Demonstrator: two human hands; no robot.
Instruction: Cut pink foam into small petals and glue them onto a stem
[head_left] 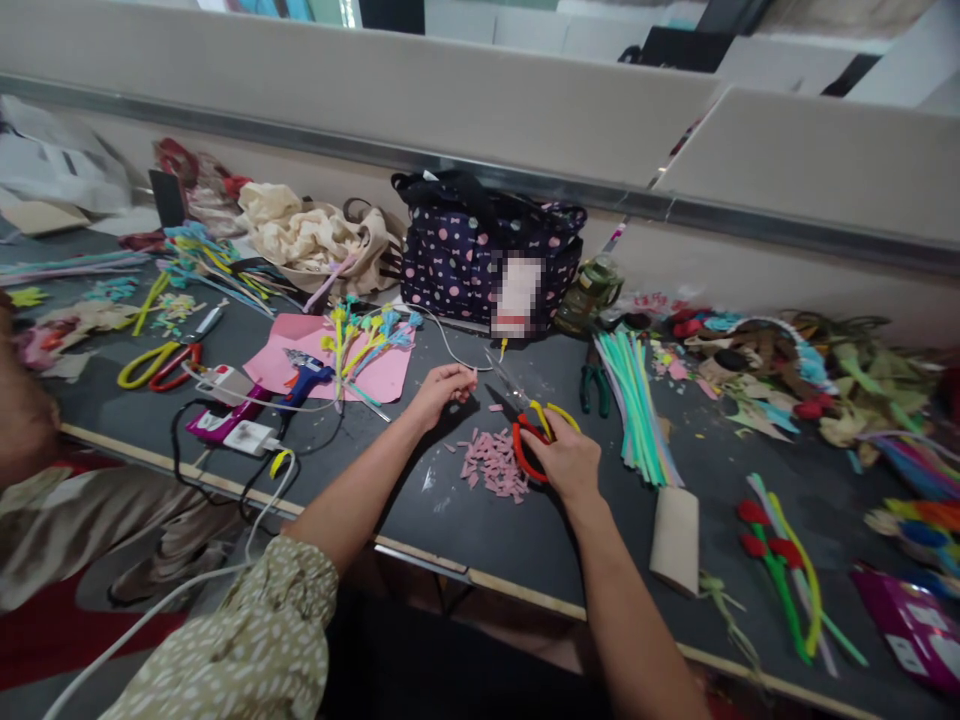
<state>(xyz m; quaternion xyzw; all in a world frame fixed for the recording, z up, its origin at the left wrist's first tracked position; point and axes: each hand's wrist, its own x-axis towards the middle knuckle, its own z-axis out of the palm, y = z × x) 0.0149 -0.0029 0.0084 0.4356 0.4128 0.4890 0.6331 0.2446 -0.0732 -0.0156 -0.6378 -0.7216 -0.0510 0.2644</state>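
Note:
My right hand [568,455] grips scissors [517,440] with one yellow and one red handle. The blades stand apart and point up and left, toward my other hand. My left hand [446,393] is closed in a pinch just left of the blade tips; whatever is between its fingertips is too small to make out. Below the two hands, a pile of small pink cut pieces [491,465] lies on the dark table [427,500]. One pink piece sits apart, under the blades.
Left are a blue glue gun [306,380], pink sheet [281,335], power strip [225,420] and another pair of scissors [161,365]. A patterned bag [450,250] stands behind. Pipe cleaners [637,410] and pliers [595,385] lie right. Another person's arm [22,420] is far left.

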